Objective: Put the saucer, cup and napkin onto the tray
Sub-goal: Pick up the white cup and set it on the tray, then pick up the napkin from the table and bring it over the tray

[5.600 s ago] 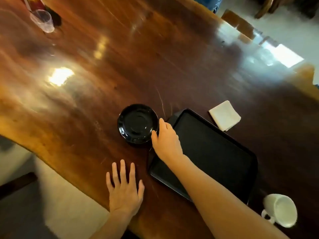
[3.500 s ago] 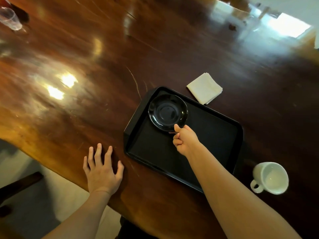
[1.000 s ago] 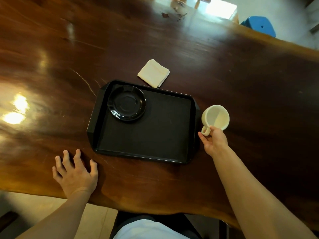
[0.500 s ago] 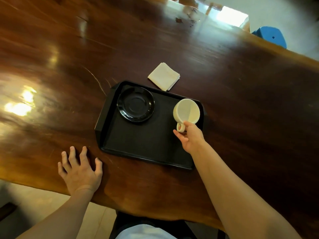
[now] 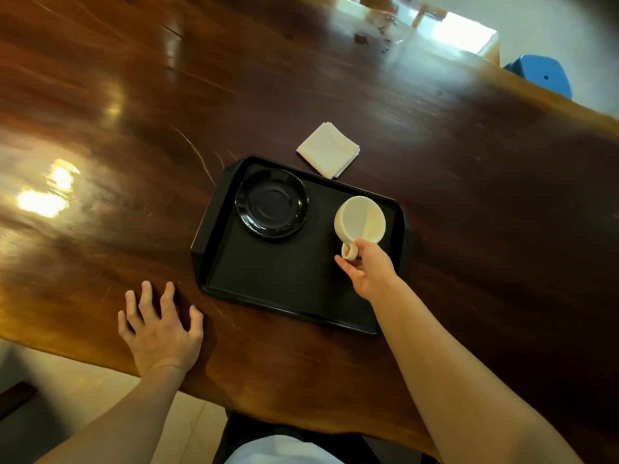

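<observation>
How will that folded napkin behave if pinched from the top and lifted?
The napkin looks like thin folded paper, so probably very light and floppy. Layered edges show at its near corner, so a top pinch may lift only some plies and let it unfold. It lies flat on the glossy table, so it likely slides when pushed.

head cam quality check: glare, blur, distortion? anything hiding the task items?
Head view: strong glare patches on the glossy table at left and a blown-out reflection at the far edge; wide-angle bending and soft blur toward the corners. Centre is sharp: the cup, napkin and right hand read clearly. The black saucer has low contrast against the black tray, outlined mostly by rim highlights.
</observation>
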Tool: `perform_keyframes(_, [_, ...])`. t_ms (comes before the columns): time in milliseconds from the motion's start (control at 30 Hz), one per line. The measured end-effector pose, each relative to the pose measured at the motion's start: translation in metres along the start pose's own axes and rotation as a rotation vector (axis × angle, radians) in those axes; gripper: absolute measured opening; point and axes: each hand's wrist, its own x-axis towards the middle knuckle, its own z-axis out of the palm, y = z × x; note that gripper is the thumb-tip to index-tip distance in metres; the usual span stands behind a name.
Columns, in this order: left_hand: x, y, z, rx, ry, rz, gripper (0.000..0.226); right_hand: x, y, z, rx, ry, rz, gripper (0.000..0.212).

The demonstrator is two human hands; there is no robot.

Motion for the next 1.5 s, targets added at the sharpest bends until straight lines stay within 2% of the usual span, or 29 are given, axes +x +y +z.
perform_keyframes(367, [0.000, -0.002, 0.003, 0.018, -0.005, -0.003, 0.067, 0.007, 0.003, 0.001, -0.053, -0.002, 0.008, 0.046])
perform_keyframes(600, [0.000, 0.001, -0.001, 0.012, -0.018, -0.008, 0.067, 0.007, 0.003, -0.005, -0.178, -0.009, -0.002, 0.033])
perform_keyframes(700, [0.001, 0.000, -0.002, 0.022, -0.028, -0.007, 0.068, 0.007, -0.004, -0.008, -0.279, 0.030, -0.025, 0.038])
perform_keyframes(800, [0.001, 0.000, -0.002, 0.036, -0.044, -0.008, 0.068, 0.010, -0.017, -0.008, -0.395, 0.177, -0.123, 0.042])
perform_keyframes(967, [0.002, 0.004, -0.007, 0.050, -0.079, -0.022, 0.068, 0.015, -0.046, 0.009, -0.665, 0.404, -0.432, 0.014])
perform_keyframes(1167, [0.003, 0.009, -0.013, 0.050, -0.114, -0.030, 0.068, 0.022, -0.065, 0.050, -0.920, 0.306, -0.672, 0.007])
perform_keyframes(1233, [0.004, 0.009, -0.014, 0.049, -0.122, -0.033, 0.068, 0.026, -0.067, 0.065, -0.948, 0.252, -0.705, 0.014])
perform_keyframes(1333, [0.004, 0.009, -0.014, 0.056, -0.141, -0.033, 0.069, 0.035, -0.071, 0.085, -0.972, 0.200, -0.742, 0.010])
perform_keyframes(1400, [0.004, 0.008, -0.015, 0.062, -0.141, -0.034, 0.069, 0.042, -0.075, 0.097, -1.012, 0.204, -0.783, 0.005])
perform_keyframes(1500, [0.004, 0.010, -0.015, 0.067, -0.136, -0.029, 0.070, 0.055, -0.086, 0.113, -1.088, 0.214, -0.837, 0.010])
